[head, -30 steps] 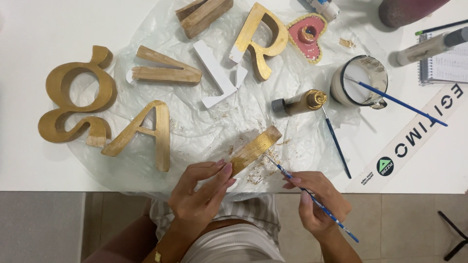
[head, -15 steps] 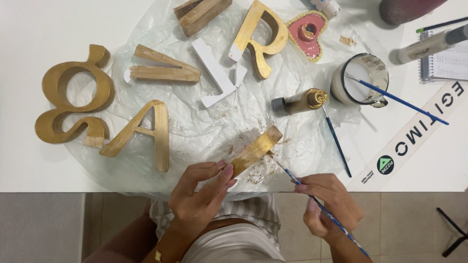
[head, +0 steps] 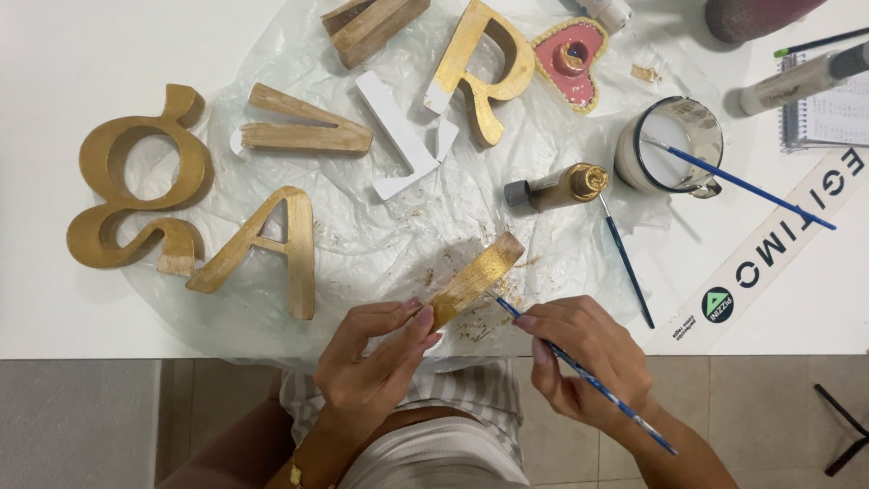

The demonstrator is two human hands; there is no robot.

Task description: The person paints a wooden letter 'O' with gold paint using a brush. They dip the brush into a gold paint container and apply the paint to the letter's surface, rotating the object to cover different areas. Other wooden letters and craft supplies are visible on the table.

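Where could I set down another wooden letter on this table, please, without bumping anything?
The bare white table left of the gold ampersand is free, and so is the strip along the near edge below it. The plastic sheet is crowded with letters, and the right side holds the mug, brushes and notebook.

Probably a home craft corner rather than a workshop: a white table (head: 54, 54) under clear plastic sheeting (head: 380, 226), gold-painted wooden letters (head: 136, 199), a paint bottle (head: 557, 186), a brush-rinsing mug (head: 670, 145) and a tiled floor (head: 769, 407).
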